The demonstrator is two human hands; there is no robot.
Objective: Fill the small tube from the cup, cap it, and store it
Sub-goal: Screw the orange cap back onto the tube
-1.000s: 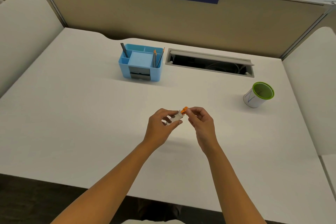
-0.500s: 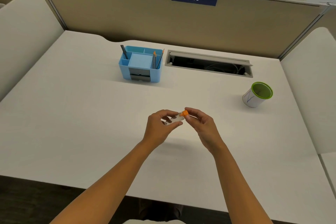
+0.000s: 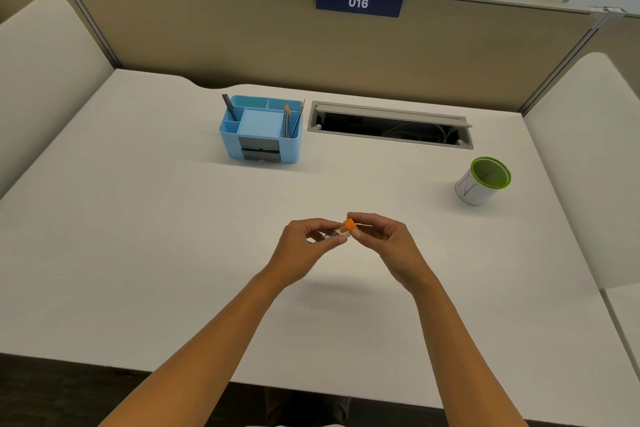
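Tube first: we hold one small clear tube above the middle of the white bench, lying tilted with its capped end up and to the right. One orange cap sits on that end. Our left hand is curled around the tube body, thumb and fingers pinching it from both sides. Our right hand pinches the orange cap between thumb and forefinger, the other fingers loosely folded behind. The two hands nearly touch at the cap. Whether the tube holds anything we cannot tell; it is too small and half hidden by the fingers.

Well off to the right and farther back stands one cup, white on the outside with a green rim and green inside, with a blue mark on its wall. What lies in it we cannot tell.

Farther back and left of centre sits one light blue organizer with several compartments. We count one dark pen leaning in its left rear compartment and a few orange-tipped pencils in the right one; the exact number is hard to make out. Just beside the organizer, to its right, one open cable hatch is set into the bench, with cables inside.

One blue sign reading 016 hangs on the partition behind.
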